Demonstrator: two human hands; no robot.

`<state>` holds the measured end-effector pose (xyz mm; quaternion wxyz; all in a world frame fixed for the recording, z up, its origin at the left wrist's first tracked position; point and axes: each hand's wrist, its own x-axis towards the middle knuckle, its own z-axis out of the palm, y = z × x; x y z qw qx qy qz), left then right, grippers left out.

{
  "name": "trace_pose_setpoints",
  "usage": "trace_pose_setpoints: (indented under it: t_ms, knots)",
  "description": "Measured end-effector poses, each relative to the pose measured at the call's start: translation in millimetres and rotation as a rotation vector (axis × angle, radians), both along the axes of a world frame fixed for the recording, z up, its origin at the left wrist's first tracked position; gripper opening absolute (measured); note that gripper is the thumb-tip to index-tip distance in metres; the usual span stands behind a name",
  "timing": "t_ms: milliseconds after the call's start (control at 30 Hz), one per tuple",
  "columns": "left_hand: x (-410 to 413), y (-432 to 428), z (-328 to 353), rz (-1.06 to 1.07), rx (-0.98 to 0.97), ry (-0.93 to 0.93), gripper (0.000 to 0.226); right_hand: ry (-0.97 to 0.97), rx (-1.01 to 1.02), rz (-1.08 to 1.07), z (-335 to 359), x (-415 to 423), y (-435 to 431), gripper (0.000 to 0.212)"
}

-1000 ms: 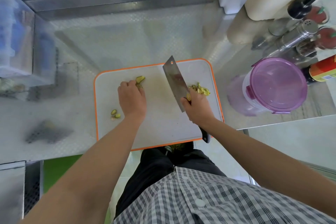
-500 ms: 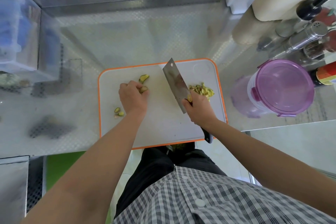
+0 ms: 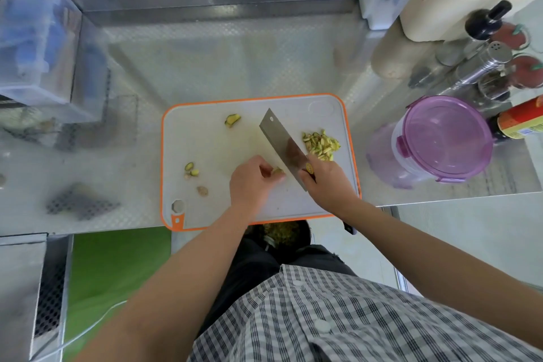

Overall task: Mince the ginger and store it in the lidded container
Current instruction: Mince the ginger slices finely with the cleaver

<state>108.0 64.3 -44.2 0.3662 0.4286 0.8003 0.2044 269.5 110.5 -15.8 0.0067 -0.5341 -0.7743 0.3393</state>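
- The left hand (image 3: 252,182) is resting mid-frame on the cutting board (image 3: 211,144), w/ its fingers curled & pinching a small ginger piece (image 3: 277,170) at the tips.
- The right hand (image 3: 329,182) is gripping the knife (image 3: 282,144) by the handle, fingers wrapped round it. The wide blade is pointing toward the top of the frame, its edge sitting just beside the pinched piece.
- A cut ginger pile (image 3: 321,145) is lying right of the blade. A loose chunk (image 3: 233,120) is lying above the left hand, and small bits (image 3: 191,170) are sitting near the board's left side.
- The lidded container (image 3: 440,141) is standing at the right of the frame, off the board, w/ its purple lid on.
- The ginger piece is looking small, light & hard, prob. a bit wet & slippy — so it's asking for a hold on the top & sides, fingertips tucked back from the blade.
- The pile is looking like tiny light bits, prob. sticking to things, so scooping w/ the flat blade is looking easier than picking.
- The container is looking like thin, light plastic, so it's needing one hand on its wall while the lid is coming off.
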Motion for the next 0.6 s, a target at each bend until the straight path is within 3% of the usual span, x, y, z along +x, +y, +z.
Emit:
trace_pose_setpoints:
  t_ms: [133,267,433,600]
  knots:
    - [6,-18,-6,-0.048,0.096,0.259,0.035,-0.023,0.004,0.019,4,7,-13,0.013]
    - [7,-26,-8,-0.072,0.157,0.298,0.048,-0.089,0.016,0.034,2,7,-24,0.011]
    - [10,-27,-7,-0.086,0.208,0.352,0.018,-0.173,0.029,0.076,6,3,-32,0.011]
    - [13,-22,-4,-0.060,0.181,0.336,0.017,-0.223,0.031,0.142,7,-2,-40,0.008]
